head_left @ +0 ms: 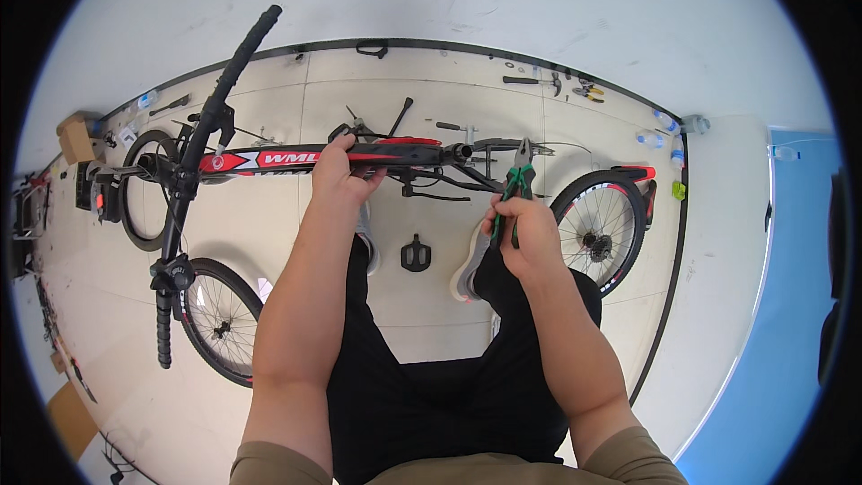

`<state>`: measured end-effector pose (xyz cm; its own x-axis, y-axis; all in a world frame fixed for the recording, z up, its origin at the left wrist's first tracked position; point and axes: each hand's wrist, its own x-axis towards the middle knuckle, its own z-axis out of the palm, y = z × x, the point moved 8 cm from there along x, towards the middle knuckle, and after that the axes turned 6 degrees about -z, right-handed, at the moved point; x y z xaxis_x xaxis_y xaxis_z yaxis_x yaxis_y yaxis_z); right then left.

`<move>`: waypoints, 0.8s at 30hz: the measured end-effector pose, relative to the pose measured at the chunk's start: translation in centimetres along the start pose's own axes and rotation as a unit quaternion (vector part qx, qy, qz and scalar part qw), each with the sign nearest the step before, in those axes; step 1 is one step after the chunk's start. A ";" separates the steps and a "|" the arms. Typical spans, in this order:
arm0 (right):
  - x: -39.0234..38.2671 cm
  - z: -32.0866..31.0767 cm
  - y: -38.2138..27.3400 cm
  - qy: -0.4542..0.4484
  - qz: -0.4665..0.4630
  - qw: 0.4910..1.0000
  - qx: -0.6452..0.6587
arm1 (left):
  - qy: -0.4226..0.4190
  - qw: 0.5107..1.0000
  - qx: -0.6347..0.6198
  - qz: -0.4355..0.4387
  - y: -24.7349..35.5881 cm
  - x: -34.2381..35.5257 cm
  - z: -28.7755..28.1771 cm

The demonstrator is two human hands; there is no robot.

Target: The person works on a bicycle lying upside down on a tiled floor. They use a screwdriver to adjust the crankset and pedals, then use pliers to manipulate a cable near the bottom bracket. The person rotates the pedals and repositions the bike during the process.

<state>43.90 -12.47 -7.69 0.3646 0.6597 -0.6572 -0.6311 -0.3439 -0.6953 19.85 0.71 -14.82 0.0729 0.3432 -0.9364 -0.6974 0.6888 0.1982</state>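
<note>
A black and red bicycle frame stretches across in front of me, its black handlebar at the left end. My left hand is closed around the top tube. In my right hand is a pair of pliers with green and black handles, its jaws pointing away from me. The jaws are close to the rear part of the frame; whether they touch anything, I cannot tell. On the floor between my feet lies a black pedal.
A spoked wheel lies at the lower left and another wheel at the right. Along the far wall are a hammer, yellow-handled pliers and small parts. Plastic bottles stand or lie at the right, a cardboard box at the left.
</note>
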 end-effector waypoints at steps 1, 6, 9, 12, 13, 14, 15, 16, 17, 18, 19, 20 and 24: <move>0.3 0.3 -0.1 -0.003 0.003 1.000 -0.003 | -0.001 1.000 0.005 0.004 0.1 0.0 0.1; 1.6 0.8 0.7 0.019 0.053 0.998 0.023 | -0.019 0.998 0.037 0.049 0.6 0.4 0.4; 2.6 0.2 1.6 0.016 0.075 0.996 0.045 | -0.043 0.994 0.060 0.075 0.9 0.7 0.8; 3.1 -0.3 2.0 0.003 0.076 0.996 0.038 | -0.089 0.990 0.065 0.089 1.6 1.1 1.1; 3.4 -0.6 2.0 0.002 0.072 0.997 0.035 | -0.107 0.988 0.064 0.091 1.6 1.0 1.4; 3.7 -0.8 1.9 0.002 0.069 0.997 0.032 | -0.113 0.987 0.068 0.095 1.5 1.0 1.7; 3.7 -0.8 2.2 0.012 0.082 0.996 0.040 | -0.117 0.986 0.073 0.099 1.6 0.8 1.8; 3.8 -0.8 2.4 0.021 0.096 0.994 0.047 | -0.120 0.984 0.078 0.104 1.6 0.7 1.9; 3.8 -0.8 2.7 0.030 0.109 0.992 0.054 | -0.116 0.985 0.074 0.104 1.6 1.1 1.8; 3.7 -0.6 3.3 0.025 0.122 0.990 0.070 | -0.118 0.984 0.076 0.107 1.7 1.3 1.4; 4.0 -0.4 3.9 0.013 0.135 0.987 0.089 | -0.118 0.983 0.079 0.116 1.9 1.5 1.2; 4.2 -0.4 4.5 0.001 0.150 0.983 0.107 | -0.118 0.982 0.081 0.126 1.9 1.8 1.1; 5.0 -1.0 5.7 -0.011 0.144 0.987 0.071 | -0.106 0.981 0.082 0.140 1.6 2.9 0.9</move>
<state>42.81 -11.81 -15.29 0.1417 0.5631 -0.8142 -0.7964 -0.4236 -0.4316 19.58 3.36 -16.99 0.0532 0.6470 -0.7607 -0.5885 0.6357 0.4996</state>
